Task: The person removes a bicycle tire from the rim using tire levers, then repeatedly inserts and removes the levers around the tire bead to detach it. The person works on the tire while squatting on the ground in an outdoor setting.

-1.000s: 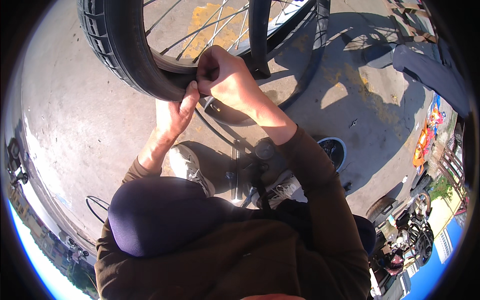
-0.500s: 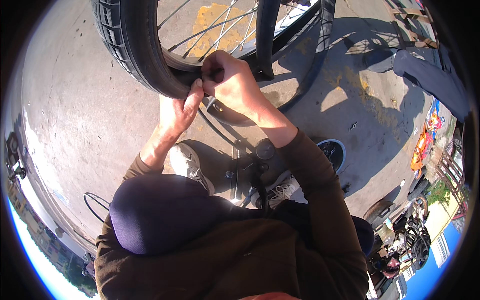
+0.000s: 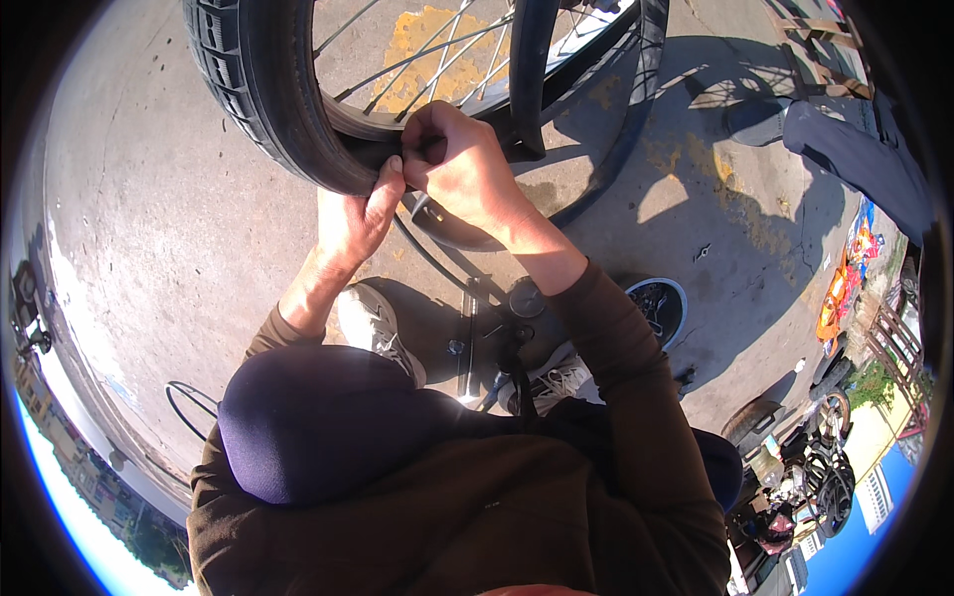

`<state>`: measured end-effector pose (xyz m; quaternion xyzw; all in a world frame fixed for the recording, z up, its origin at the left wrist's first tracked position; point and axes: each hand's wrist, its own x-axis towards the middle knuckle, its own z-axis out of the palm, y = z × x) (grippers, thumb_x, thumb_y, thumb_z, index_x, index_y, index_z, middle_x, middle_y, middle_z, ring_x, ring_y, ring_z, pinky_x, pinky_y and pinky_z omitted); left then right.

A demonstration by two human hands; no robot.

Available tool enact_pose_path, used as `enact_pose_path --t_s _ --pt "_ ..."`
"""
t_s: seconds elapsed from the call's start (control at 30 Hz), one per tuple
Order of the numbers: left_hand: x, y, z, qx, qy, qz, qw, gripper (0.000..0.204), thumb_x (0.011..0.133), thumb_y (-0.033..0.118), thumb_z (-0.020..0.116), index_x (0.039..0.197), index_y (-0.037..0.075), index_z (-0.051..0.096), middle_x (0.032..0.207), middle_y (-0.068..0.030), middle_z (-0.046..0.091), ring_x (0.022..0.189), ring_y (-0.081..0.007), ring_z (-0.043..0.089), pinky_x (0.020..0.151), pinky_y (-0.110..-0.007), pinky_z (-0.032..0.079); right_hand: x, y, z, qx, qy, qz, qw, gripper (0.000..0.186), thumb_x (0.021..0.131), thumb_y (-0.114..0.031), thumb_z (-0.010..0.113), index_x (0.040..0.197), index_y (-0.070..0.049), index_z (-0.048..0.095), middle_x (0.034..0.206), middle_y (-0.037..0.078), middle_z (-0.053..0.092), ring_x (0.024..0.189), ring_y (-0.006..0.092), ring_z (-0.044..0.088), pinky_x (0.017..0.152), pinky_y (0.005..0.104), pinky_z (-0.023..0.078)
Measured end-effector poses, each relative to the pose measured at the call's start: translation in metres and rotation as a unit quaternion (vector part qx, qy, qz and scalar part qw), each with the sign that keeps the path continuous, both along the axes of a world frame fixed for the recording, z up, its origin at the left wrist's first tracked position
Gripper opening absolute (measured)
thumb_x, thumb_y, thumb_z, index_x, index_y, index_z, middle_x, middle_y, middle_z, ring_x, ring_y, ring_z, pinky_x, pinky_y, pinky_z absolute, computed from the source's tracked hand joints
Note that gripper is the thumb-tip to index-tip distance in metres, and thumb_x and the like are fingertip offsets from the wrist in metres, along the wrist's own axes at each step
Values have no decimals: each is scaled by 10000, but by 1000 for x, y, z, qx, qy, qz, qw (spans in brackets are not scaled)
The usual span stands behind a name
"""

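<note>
A bicycle wheel with a knobbly black tire (image 3: 224,70) and thin spokes (image 3: 437,65) stands upright at the top. My left hand (image 3: 350,223) is wrapped around the tire's lower near part, its thumb pressed up by the rim. Right beside that thumb, my right hand (image 3: 462,174) is closed with fingers curled in at the rim, pinching dark rubber that seems to be the inner tube; the fingertips are partly hidden. A loose length of black inner tube (image 3: 601,179) loops down right of the wheel and back under my right hand. A dark frame part (image 3: 532,79) crosses the spokes.
Between my shoes (image 3: 373,323) lie a metal tool (image 3: 469,343) and a round dark lid-like piece (image 3: 527,298). A basin (image 3: 661,303) of dark parts sits right of my right forearm. Another person's leg (image 3: 845,139) and a wooden stool (image 3: 820,45) are at upper right.
My right forearm has shifted slightly left, showing more of the basin. Both hands keep their places on the wheel.
</note>
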<state>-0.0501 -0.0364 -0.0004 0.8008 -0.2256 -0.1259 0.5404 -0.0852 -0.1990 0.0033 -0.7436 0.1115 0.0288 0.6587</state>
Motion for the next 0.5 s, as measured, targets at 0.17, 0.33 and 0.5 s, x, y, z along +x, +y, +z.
enact_pose_path --t_s 0.17,0.33,0.5 --pt "-1 0 1 4 -5 1 1000 192 916 124 603 1009 -28 671 905 -165 681 828 -297 653 778 -380 510 0 1 -1 12 8 -8 1000 204 786 5 707 956 31 598 801 68 651 696 101 632 618 252 527" --pt "-1 0 0 4 3 0 1000 188 916 124 601 1000 -31 669 885 -161 676 810 -290 650 765 -375 511 -1 2 -2 15 6 -13 1000 197 785 16 697 951 32 593 794 63 645 694 93 626 607 247 523" --pt "-1 0 1 0 23 -1 1000 185 917 115 596 1002 -34 664 873 -157 672 796 -280 645 756 -370 511 -3 3 -4 44 10 -19 999 195 794 32 682 964 33 586 813 51 627 691 92 623 605 241 523"
